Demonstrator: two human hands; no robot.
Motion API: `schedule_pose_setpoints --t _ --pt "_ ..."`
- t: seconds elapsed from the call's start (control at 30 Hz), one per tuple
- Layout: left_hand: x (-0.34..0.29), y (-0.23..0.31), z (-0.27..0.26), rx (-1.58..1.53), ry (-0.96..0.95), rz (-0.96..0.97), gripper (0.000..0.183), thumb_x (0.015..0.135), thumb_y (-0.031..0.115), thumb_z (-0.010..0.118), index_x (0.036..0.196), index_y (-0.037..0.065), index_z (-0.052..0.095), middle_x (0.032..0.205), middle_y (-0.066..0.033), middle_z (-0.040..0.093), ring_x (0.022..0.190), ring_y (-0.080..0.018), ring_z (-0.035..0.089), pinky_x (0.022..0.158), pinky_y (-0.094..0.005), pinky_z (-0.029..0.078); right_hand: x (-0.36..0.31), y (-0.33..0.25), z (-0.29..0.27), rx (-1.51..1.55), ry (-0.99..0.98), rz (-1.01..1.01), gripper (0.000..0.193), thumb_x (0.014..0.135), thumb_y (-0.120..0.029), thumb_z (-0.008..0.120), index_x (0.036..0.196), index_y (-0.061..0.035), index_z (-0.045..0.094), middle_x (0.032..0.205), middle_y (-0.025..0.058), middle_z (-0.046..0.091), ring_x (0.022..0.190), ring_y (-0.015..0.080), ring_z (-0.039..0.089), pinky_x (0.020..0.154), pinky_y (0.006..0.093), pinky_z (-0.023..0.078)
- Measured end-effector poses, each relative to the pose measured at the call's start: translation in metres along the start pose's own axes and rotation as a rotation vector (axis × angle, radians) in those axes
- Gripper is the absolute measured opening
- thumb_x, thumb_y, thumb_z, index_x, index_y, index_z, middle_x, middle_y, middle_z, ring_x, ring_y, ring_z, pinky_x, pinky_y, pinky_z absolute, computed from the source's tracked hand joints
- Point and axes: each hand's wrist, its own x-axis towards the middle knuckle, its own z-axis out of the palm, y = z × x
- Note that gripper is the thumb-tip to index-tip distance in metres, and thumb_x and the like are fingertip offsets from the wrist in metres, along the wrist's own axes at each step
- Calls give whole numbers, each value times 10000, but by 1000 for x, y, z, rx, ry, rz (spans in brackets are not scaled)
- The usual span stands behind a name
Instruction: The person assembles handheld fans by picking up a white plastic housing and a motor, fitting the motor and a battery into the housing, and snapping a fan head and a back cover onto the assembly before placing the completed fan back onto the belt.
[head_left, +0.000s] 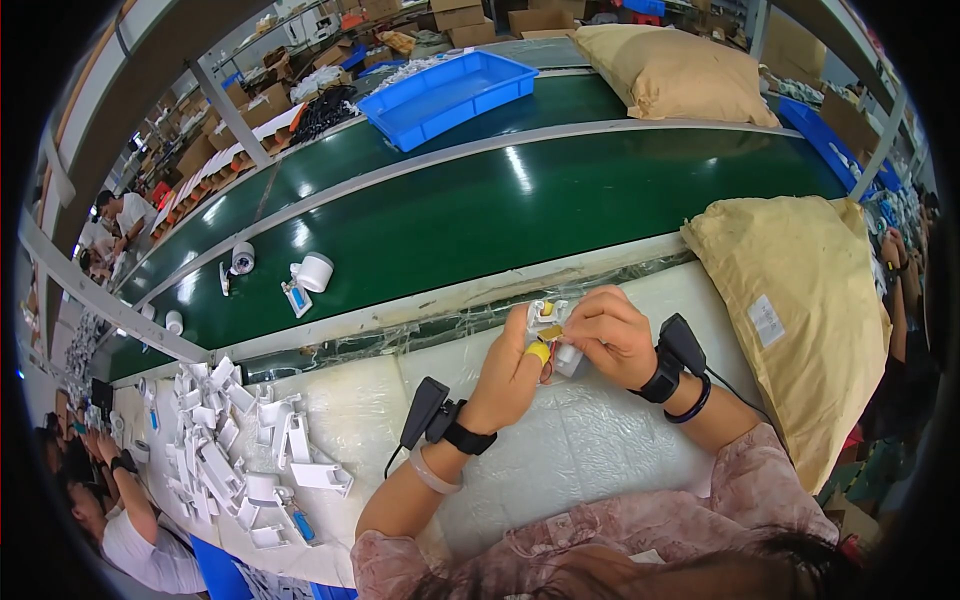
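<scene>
My left hand [505, 375] is closed around a small white plastic housing [540, 312], held up over the bench. Its thumb has a yellow cover at the tip. A small yellow-brown piece [552, 331] shows in the housing's opening. My right hand [612, 335] is pinched at the right side of this piece; what is between its fingertips is hidden. Just below the fingers hangs a white rounded part [567, 360], with thin reddish wires [546, 373] beside it. To the left, a pile of white plastic brackets and housings [215, 460] lies on the bench.
A green conveyor belt [420, 220] runs beyond the bench, carrying white camera-like units [315, 272]. Behind it stands a blue tray [450, 95]. Large brown paper sacks [800, 300] lie at the right and far back. Other people work at the left and right edges.
</scene>
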Motion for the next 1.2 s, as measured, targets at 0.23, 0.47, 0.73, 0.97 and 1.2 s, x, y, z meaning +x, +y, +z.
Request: schedule_pose_setpoints --t 0.23,0.47,0.73,0.97,1.2 --pt "-1 1 0 117 -29 69 425 872 28 369 1296 17 361 806 -68 549 633 -122 507 578 -272 441 0 0 1 11 17 -20 189 723 9 748 875 -77 676 881 56 631 845 267 591 776 363 483" --pt "-1 1 -1 139 -49 42 422 872 36 395 1292 7 363 846 -105 568 680 -181 551 627 -306 460 -1 0 2 13 28 -20 184 725 6 752 871 -78 678 871 51 631 833 260 585 770 359 482" --pt "-1 -4 3 209 -7 118 398 877 -8 330 1268 6 397 814 -48 516 645 -103 473 587 -249 428 -2 0 3 -6 24 -6 181 732 4 749 876 -81 679 864 42 628 811 240 578 735 342 469" --pt "-2 -7 3 73 3 35 409 868 16 369 1277 14 397 808 -80 556 636 -140 518 586 -286 449 -3 1 4 29 17 14 186 730 30 736 867 -86 686 855 43 625 806 228 583 734 327 471" --pt "-1 -5 3 16 4 48 388 877 10 342 1259 20 410 775 -42 535 609 -90 486 543 -248 430 -3 2 4 50 2 30 194 726 45 733 865 -84 691 848 46 627 803 218 591 729 321 473"
